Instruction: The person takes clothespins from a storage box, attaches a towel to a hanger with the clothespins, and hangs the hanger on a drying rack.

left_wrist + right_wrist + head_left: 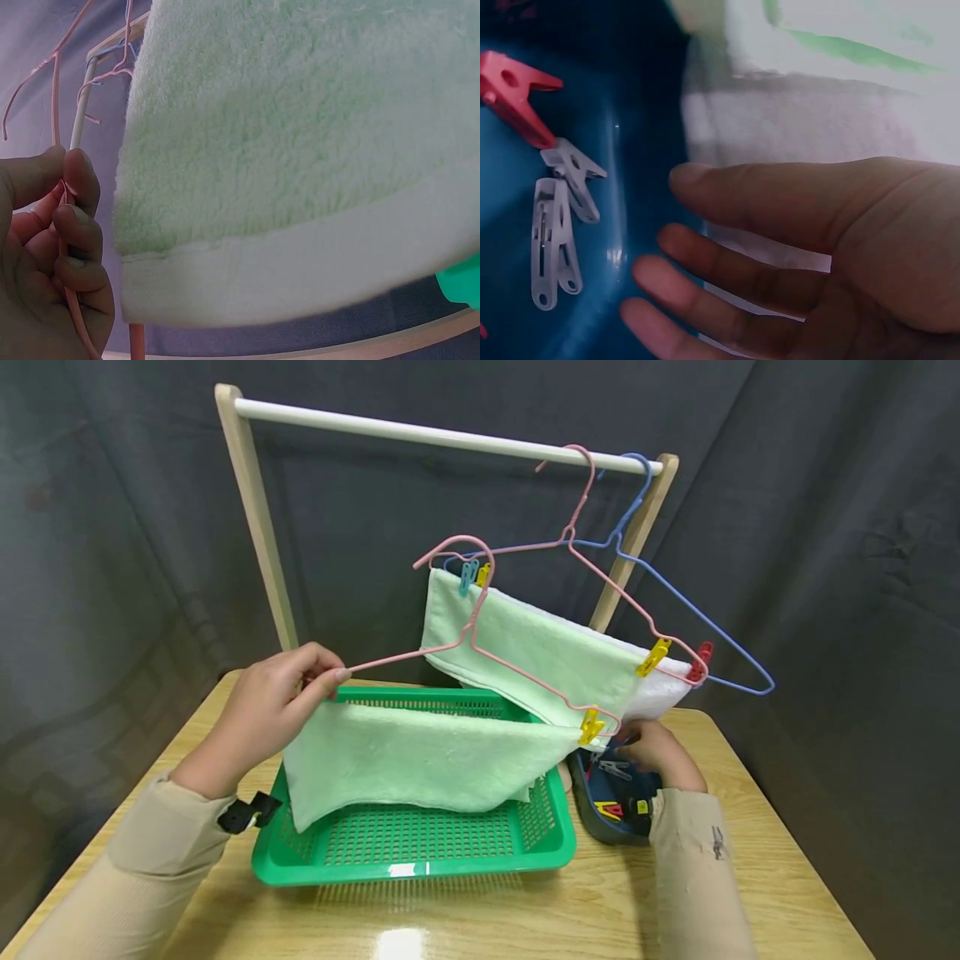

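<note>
My left hand (281, 702) pinches one arm of a pink wire hanger (517, 675), thumb and fingers closed around the wire. A light green towel (435, 756) hangs from that hanger, fastened at its right end by a yellow clothespin (591, 725). In the left wrist view the towel's edge (300, 255) lies beside the fingers. My right hand (656, 752) reaches into a dark blue bin (600, 827). The right wrist view shows its fingers spread and holding nothing, near grey clothespins (546, 244) and a red clothespin (514, 94).
A green basket (412, 868) stands below the towel. Behind, a rack with a white rod (412, 433) carries another pink hanger (622, 593) and a blue hanger (697, 610), with a second green towel (540, 643) and a white towel (660, 693) clipped on.
</note>
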`<state>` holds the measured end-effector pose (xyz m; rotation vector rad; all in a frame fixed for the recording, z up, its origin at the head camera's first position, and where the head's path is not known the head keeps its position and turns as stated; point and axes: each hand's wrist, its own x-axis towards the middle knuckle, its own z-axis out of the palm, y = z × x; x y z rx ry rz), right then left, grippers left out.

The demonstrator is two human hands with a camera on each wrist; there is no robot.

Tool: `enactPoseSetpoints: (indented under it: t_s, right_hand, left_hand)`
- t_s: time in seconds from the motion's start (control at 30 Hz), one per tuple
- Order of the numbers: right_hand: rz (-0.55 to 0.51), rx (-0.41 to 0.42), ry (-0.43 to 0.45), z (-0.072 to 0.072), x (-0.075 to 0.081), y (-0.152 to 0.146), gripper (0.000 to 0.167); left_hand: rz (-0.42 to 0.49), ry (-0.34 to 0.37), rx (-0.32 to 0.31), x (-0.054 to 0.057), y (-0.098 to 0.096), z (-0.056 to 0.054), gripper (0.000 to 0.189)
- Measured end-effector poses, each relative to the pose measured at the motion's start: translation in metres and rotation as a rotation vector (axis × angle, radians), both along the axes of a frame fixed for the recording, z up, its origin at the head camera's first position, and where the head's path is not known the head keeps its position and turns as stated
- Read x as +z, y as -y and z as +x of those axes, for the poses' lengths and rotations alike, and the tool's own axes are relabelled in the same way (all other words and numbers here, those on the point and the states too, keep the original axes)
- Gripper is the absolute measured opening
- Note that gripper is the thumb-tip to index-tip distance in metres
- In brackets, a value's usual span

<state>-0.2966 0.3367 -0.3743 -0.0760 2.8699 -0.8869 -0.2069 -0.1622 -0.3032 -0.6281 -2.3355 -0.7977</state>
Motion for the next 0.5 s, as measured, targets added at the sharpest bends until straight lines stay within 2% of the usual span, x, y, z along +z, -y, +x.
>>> enactPoseSetpoints:
  t_s: [0.17,0.33,0.5]
  right_hand:
    - [0.02,0.014,0.015,-0.009,-0.008,0.001,0.029]
    - [0.065,0.025,0.044,-0.011,-0.015,0.0,0.023]
    - [0.091,-0.017,0.07,-0.012,-0.018,-0.003,0.024]
  left_hand:
    - [0.001,0.005,-0.008,0.0,0.0,0.0,0.003]
    - [-0.01,0.018,-0.007,0.001,0.001,0.0,0.004]
    - [-0.029,0.047,-0.005,0.001,0.002,-0.001,0.007]
